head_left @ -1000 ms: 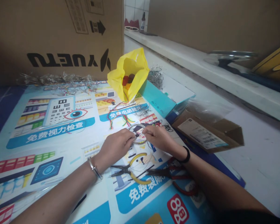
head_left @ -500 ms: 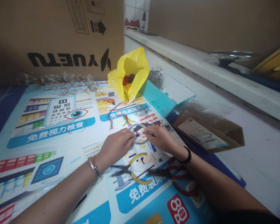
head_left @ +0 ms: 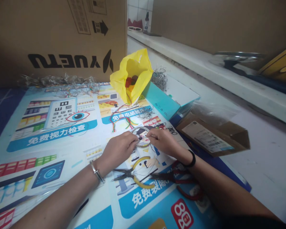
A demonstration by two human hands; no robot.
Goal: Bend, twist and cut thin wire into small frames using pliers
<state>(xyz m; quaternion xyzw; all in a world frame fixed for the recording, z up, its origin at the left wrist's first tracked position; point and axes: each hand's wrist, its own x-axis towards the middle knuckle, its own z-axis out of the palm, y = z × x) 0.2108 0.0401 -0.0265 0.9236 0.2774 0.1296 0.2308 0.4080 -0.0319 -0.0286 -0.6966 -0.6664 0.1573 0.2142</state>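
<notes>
Left hand (head_left: 121, 149) and right hand (head_left: 163, 142), both closed, pinch a thin ring (head_left: 143, 146); yellow-handled pliers (head_left: 128, 173) (splayed) lie on its near side, a yellow bag (head_left: 143, 74) beyond it.

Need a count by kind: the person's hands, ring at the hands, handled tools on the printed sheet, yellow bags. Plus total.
Hands (left hand, right hand): 2
Ring: 1
Handled tools (yellow-handled pliers, red-handled tool): 2
Yellow bag: 1
Total: 6
</notes>
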